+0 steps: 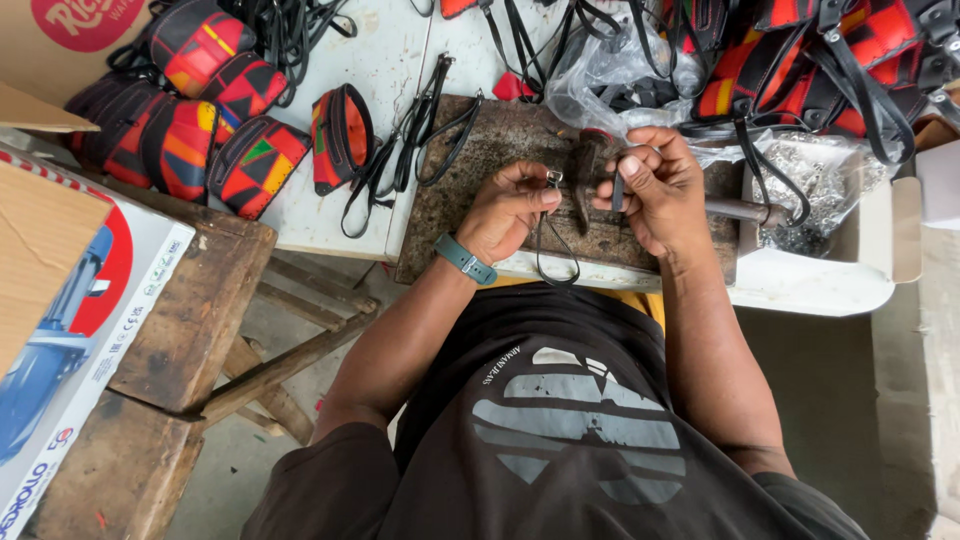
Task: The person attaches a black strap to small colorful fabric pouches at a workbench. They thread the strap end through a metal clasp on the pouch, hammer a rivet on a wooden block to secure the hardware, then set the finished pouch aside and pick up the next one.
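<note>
My left hand (512, 208) pinches a small metal clasp (553, 178) on a thin black strap (556, 250) that loops down over the table edge. My right hand (655, 185) grips the other end of the same strap between thumb and fingers. Both hands hover over a worn dark metal slab (470, 170). A hammer (590, 165) lies on the slab between and behind the hands, its handle (745, 210) running right under my right hand.
Red, orange and black pouches (205, 110) are piled at the back left, one (340, 135) standing alone beside loose black straps (420, 130). More strapped pouches (820, 60) and a plastic bag (610, 70) lie at the back right, by metal fittings (820, 180). Cardboard boxes (70, 290) sit on a wooden bench (190, 310).
</note>
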Motion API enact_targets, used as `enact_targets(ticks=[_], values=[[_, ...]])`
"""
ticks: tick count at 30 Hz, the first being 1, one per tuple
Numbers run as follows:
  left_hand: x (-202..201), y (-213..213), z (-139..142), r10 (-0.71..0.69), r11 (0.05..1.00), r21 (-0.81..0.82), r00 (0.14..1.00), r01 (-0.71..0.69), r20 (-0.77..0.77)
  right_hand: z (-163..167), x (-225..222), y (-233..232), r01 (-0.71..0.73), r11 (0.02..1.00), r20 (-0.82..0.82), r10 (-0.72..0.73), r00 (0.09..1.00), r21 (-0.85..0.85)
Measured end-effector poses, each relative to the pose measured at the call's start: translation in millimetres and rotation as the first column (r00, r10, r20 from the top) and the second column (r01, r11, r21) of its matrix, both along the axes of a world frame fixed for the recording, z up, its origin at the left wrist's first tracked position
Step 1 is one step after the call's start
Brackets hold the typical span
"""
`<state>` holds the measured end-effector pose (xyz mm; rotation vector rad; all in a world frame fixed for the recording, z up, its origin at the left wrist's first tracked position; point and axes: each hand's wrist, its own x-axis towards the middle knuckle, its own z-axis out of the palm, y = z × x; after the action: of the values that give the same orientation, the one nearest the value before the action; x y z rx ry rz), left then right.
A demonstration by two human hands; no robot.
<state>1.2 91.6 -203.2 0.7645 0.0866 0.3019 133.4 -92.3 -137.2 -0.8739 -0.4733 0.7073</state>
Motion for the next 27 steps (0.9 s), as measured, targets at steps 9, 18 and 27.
enact_targets(ticks=[9, 18, 27], values=[[-0.5, -8.2, 6.3, 0.087, 0.99, 0.11, 0.996, -0.084, -0.025, -15.0, 8.7, 0.2, -0.043, 0.999, 0.178, 0.048, 0.983, -0.032], [6.4, -6.1, -3.3, 0.115, 0.993, 0.04, 0.989, -0.112, -0.09, -20.6, -0.7, -0.7, 0.016, 0.996, 0.332, 0.015, 0.943, -0.09], [7.6, -6.1, -11.8, 0.027, 0.991, 0.132, 0.997, -0.037, 0.076, 3.5, -5.0, 5.7, 0.017, 0.95, 0.563, 0.17, 0.809, -0.311]])
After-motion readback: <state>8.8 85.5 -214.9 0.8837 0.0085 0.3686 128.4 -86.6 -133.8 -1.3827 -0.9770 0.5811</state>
